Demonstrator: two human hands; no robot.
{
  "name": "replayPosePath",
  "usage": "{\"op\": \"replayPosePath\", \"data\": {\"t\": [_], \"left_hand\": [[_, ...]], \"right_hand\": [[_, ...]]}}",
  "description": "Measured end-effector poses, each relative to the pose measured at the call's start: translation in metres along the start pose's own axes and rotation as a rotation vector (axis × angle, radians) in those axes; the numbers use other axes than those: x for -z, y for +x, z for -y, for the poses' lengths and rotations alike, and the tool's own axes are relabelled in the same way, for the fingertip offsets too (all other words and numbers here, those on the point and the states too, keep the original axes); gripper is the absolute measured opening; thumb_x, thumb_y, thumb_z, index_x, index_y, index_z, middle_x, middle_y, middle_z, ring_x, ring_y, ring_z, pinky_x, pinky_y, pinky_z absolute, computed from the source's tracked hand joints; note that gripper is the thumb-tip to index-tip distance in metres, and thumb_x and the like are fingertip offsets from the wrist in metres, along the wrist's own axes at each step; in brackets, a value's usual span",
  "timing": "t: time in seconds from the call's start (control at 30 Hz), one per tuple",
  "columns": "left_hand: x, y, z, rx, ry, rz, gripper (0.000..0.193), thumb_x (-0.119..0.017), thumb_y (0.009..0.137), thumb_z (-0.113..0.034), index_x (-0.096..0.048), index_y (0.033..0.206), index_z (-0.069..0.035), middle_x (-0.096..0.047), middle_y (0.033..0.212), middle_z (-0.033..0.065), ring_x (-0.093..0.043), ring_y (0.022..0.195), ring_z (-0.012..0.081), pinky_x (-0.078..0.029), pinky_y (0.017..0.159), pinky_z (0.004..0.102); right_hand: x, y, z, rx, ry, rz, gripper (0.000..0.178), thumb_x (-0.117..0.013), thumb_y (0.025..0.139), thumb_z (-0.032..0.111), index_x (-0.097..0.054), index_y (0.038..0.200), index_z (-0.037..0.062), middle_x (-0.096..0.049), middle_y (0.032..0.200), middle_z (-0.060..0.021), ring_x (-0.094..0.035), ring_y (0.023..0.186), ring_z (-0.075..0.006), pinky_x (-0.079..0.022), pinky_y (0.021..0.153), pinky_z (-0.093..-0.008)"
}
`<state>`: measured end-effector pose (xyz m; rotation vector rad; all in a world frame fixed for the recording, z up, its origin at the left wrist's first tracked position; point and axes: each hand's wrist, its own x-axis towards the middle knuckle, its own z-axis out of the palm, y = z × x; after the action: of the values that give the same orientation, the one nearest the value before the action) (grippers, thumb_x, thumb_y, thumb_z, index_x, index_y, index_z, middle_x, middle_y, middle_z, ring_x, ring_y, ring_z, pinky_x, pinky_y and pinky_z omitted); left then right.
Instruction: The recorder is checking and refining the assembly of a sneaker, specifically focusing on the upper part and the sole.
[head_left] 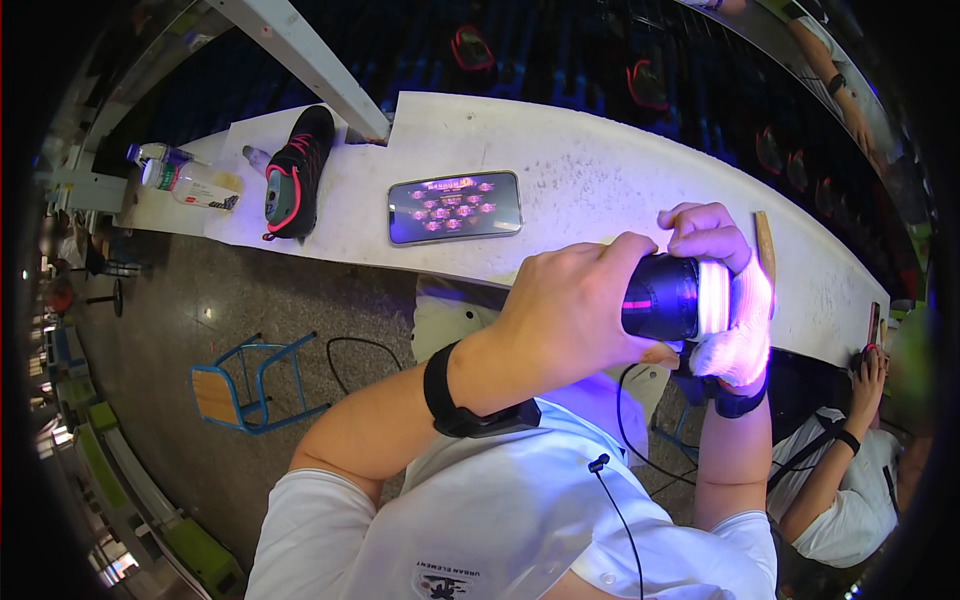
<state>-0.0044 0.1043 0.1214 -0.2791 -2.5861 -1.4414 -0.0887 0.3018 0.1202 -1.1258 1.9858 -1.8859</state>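
Observation:
Both my hands hold a black, rounded thing [660,297] with a glaring white band on its right side; its exact kind is hard to tell. My left hand [570,305] is closed round its left side, thumb and fingers gripping. From the right, my right hand [735,300] curls round the white band, fingers bent over the top. A white glove covers part of that hand, and bright violet light washes over it. Beyond my left hand, a phone [455,208] lies face up on the white bench [560,140] with its screen lit.
A black shoe with pink laces [300,172] stands on the bench's left, beside plastic bottles [195,185]. A wooden stick [765,250] lies behind my right hand. A metal post [310,65] rises from the bench. Shoes [648,85] sit on the dark conveyor beyond. A co-worker [850,470] sits at right.

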Motion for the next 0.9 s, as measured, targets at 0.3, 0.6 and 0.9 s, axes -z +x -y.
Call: {"op": "replayPosePath", "data": {"t": [0.3,0.6,0.9], "left_hand": [[0.020,0.015,0.001,0.179,-0.027,0.152,0.074,-0.102,0.063,-0.032,-0.066,0.121,-0.004,-0.077,0.098,0.0152,-0.078,0.089,0.0273,-0.061,0.081,0.0368],[0.023,0.048,0.006,0.330,-0.052,0.153,0.054,-0.097,0.073,-0.018,-0.068,0.114,0.002,-0.075,0.093,0.0049,-0.071,0.082,0.0113,-0.058,0.076,0.0281],[-0.005,0.098,-0.035,0.095,0.399,0.265,0.061,-0.099,0.067,-0.037,-0.067,0.098,0.005,-0.074,0.081,0.0214,-0.078,0.074,0.0312,-0.060,0.070,0.0383]], "right_hand": [[-0.011,0.009,-0.016,0.018,0.750,-0.256,0.022,-0.061,0.100,0.024,-0.056,0.096,0.0037,-0.057,0.106,-0.0136,-0.057,0.096,-0.0230,-0.049,0.089,-0.0388],[-0.004,0.056,-0.019,-0.312,0.718,-0.152,0.022,-0.060,0.101,0.023,-0.061,0.108,0.0023,-0.056,0.103,-0.0027,-0.054,0.092,-0.0095,-0.045,0.085,-0.0228],[0.046,0.037,-0.016,-0.184,0.360,-0.136,0.026,-0.060,0.099,0.029,-0.058,0.109,0.0051,-0.050,0.111,-0.0036,-0.050,0.105,-0.0132,-0.042,0.095,-0.0281]]}}
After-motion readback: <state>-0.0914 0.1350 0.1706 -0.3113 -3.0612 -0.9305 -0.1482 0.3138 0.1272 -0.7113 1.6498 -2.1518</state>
